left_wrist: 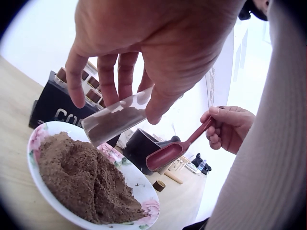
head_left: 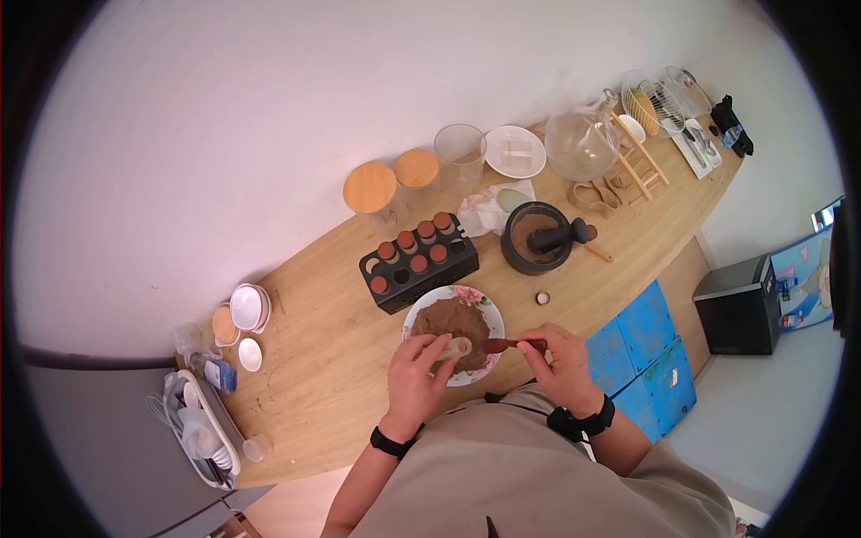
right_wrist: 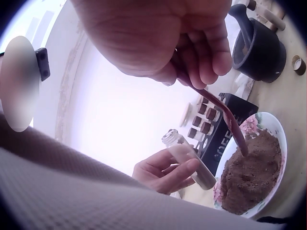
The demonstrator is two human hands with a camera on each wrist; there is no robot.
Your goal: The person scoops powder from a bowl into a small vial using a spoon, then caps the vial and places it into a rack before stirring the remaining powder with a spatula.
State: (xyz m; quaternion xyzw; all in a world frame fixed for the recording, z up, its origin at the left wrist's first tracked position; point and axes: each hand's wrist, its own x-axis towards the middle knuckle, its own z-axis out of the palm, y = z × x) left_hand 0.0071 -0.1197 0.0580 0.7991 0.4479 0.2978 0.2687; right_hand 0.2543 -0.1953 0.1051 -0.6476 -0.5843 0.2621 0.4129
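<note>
Brown powder [head_left: 453, 325] is heaped in a flowered white bowl [left_wrist: 41, 191]. My left hand [head_left: 417, 381] grips a small clear glass tube [left_wrist: 115, 120], tilted over the bowl's near side, with brown powder inside it. In the right wrist view the tube's open mouth [right_wrist: 171, 137] points up, away from the bowl. My right hand [head_left: 563, 366] pinches the handle of a dark red scoop [left_wrist: 165, 155]; the scoop's end is beside the tube, and its hollow shows no heap of powder.
Behind the bowl stands a black rack [head_left: 421, 269] of brown-capped tubes. A black mortar with pestle [head_left: 535, 240] and a small loose cap [head_left: 543, 298] are to the right. Wooden-lidded jars [head_left: 369, 188], a glass pitcher [head_left: 581, 148] and small white bowls [head_left: 249, 354] stand farther off.
</note>
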